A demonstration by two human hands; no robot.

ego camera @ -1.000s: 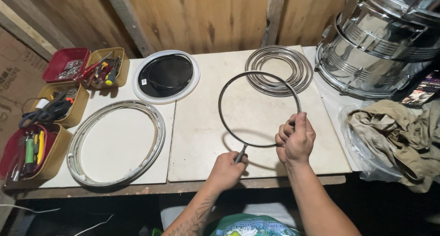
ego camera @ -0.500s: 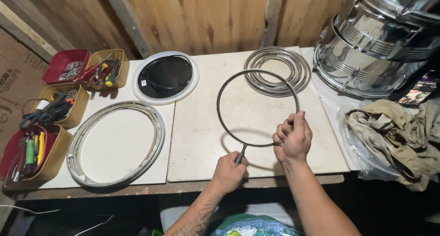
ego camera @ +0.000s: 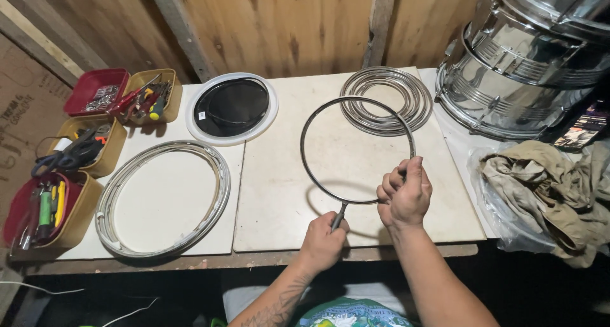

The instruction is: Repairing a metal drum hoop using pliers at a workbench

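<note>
While the dark metal ring (ego camera: 356, 150) hangs tilted above the pale tabletop (ego camera: 279, 193), both hands keep it off the surface; the left hand (ego camera: 324, 241) is closed in a fist round the short stub at the ring's lowest point, and the right hand (ego camera: 404, 193) pinches the rim at its lower right, fingers curled over; behind the ring lies a stack of shiny hoops (ego camera: 387, 98), touching nothing held; a black drumhead (ego camera: 231, 106) sits left, a chrome drum (ego camera: 527, 60) right.
</note>
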